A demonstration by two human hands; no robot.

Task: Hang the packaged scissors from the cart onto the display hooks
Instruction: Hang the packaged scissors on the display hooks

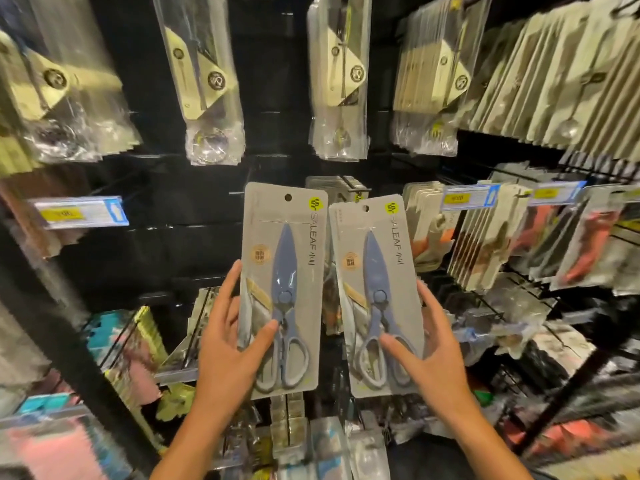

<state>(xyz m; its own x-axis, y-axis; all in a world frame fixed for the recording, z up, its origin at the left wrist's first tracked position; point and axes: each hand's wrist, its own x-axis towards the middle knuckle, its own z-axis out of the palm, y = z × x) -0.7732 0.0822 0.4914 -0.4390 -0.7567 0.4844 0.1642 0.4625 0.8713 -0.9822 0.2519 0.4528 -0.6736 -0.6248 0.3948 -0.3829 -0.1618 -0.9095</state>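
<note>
I hold two grey cards, each with blue-handled scissors sealed on it, upright before a black display wall. My left hand grips the left scissors pack at its lower left edge, thumb across the handles. My right hand grips the right scissors pack at its lower right, thumb on the handles. Both packs have a hang hole at the top. Just behind their tops a display hook carries a stack of similar grey cards. The cart is out of view.
Clear bags of utensils hang in a row above. Rows of carded goods fill hooks to the right, with price tags on the hook ends. Another price tag juts out at left. More packaged goods hang below.
</note>
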